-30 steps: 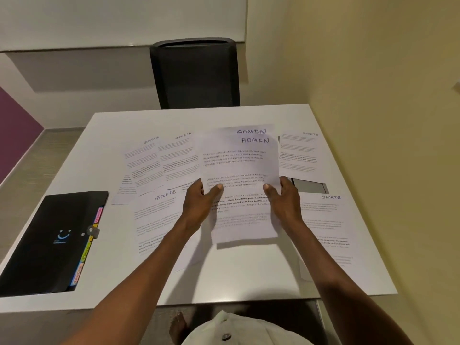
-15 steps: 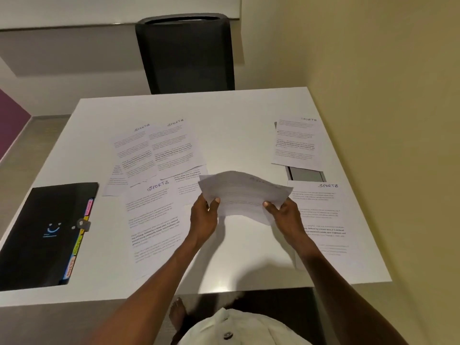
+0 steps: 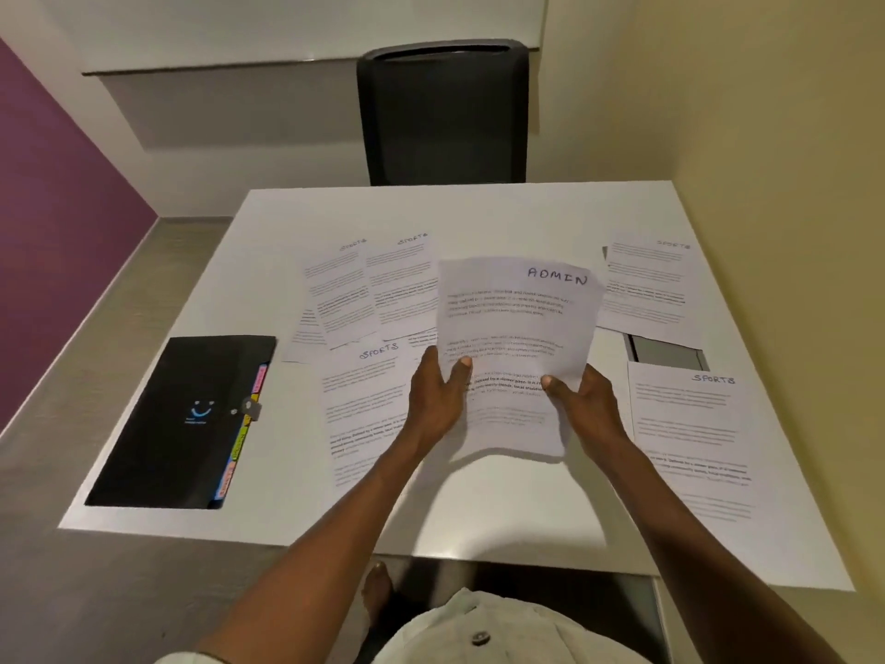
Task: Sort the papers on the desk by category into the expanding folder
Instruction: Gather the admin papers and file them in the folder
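Presently both hands hold the ADMIN sheets (image 3: 519, 337) raised off the tabletop (image 3: 479, 208), tilted up toward the camera so the handwritten heading reads plainly. The left hand (image 3: 438, 400) pinches the lower left edge, thumb on the face and fingers behind; the right hand (image 3: 586, 407) pinches the lower right edge likewise. Whether one sheet or several is held cannot be told with certainty.

The two-edge grip keeps limp paper flat enough to read, which suits a category check.

The folder (image 3: 177, 419) lies closed at 9 o'clock from the held sheets, well apart, its clasp fastened and coloured tabs showing along its right edge. SPORTS sheets (image 3: 378, 289) lie spread at 10 and 11 o'clock, with more at 2 and 4 o'clock. Each heading faces up, so categories can be told at a glance.

Judgement: sorting is at an early stage; the folder needs opening before filing.
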{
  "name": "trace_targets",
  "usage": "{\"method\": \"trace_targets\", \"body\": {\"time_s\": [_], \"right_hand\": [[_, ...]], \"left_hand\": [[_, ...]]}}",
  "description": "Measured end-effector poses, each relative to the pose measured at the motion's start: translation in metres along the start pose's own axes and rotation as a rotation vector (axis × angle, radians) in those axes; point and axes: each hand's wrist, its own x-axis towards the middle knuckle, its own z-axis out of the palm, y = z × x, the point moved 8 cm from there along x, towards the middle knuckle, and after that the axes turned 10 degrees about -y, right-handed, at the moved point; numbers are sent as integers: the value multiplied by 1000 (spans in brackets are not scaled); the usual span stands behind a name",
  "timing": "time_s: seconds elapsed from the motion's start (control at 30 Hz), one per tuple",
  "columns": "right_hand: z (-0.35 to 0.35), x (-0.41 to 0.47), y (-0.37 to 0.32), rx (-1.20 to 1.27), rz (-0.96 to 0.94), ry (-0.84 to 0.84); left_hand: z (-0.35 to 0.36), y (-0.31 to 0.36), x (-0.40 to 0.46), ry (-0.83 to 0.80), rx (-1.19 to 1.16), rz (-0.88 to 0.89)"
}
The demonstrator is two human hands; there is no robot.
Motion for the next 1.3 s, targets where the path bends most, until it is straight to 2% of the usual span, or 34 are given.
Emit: {"method": "trace_targets", "body": {"time_s": [0.13, 0.3, 0.4, 0.5, 0.6, 0.7, 0.8, 0.97, 1.07, 1.2, 1.23, 1.3], "right_hand": [[50, 13, -23, 55, -31, -104], [125, 31, -37, 106, -15, -234], [170, 37, -39, 82, 26, -275], [211, 40, -24, -230, 48, -262], [252, 33, 18, -727, 58, -492], [267, 17, 54, -1190, -46, -653], [256, 12, 67, -1352, -160, -604], [206, 13, 73, -1432, -40, -494], [167, 22, 67, -1453, 75, -323], [129, 40, 56, -1493, 104, -31], [127, 45, 53, -1489, 118, -15], [139, 56, 55, -1434, 245, -193]], "left_hand": [[-63, -5, -1, 1, -74, -11], [-128, -31, 0, -37, -334, -76], [-169, -66, 2, -31, -314, -175], [-222, -99, 5, 107, -213, -212], [-271, -114, 1, 243, -235, -246], [-313, -124, 4, 299, -260, -293], [-343, -121, 12, 341, -240, -288], [-349, -112, 26, 351, -264, -276], [-333, -107, 32, 329, -285, -287], [-315, -110, 40, 289, -299, -306], [-313, -110, 41, 291, -295, -315], [-310, -111, 45, 297, -291, -336]]}}
